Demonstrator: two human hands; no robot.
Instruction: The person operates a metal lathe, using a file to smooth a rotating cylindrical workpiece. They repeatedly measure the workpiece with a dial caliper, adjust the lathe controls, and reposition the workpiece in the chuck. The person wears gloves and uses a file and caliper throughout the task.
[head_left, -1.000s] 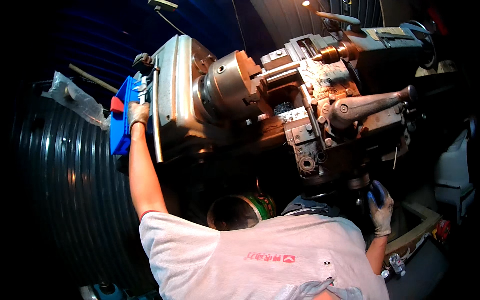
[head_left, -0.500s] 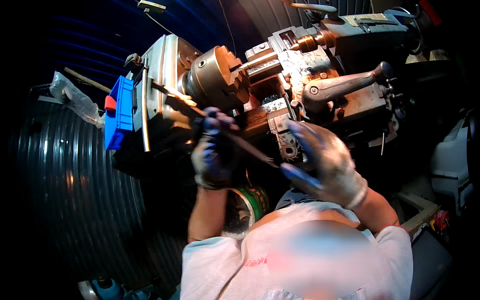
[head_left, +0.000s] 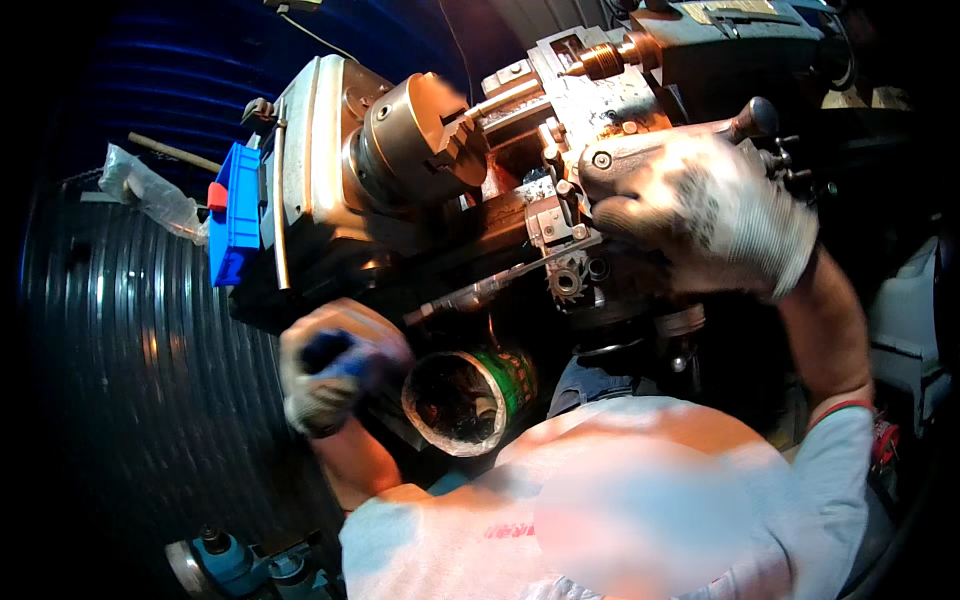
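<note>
My right hand (head_left: 710,215), in a pale glove, is closed on the end of a slim metal tool like a caliper (head_left: 470,295), which slants down-left below the tool holder and partly overlaps the tool handle (head_left: 745,118) from this view. My gloved left hand (head_left: 340,365) is low at the left, beside the bucket, apart from the tool and smeared by motion; whether it holds anything is unclear. Above them is a lathe with a steel three-jaw chuck (head_left: 415,135), a thin round bar (head_left: 505,100) and a brass-coloured centre (head_left: 600,62) in the tailstock.
A blue plastic tray (head_left: 237,235) with a red item sits left of the headstock (head_left: 320,140). An open green bucket (head_left: 510,390) stands below the lathe. A plastic bag (head_left: 150,195) hangs at far left, blue machinery (head_left: 225,570) sits lower left, a white object (head_left: 900,330) at right.
My left hand took the metal tool from beside the tray to the middle, then moved down-left, away from it. My right hand rose from below the carriage and now grips it.
</note>
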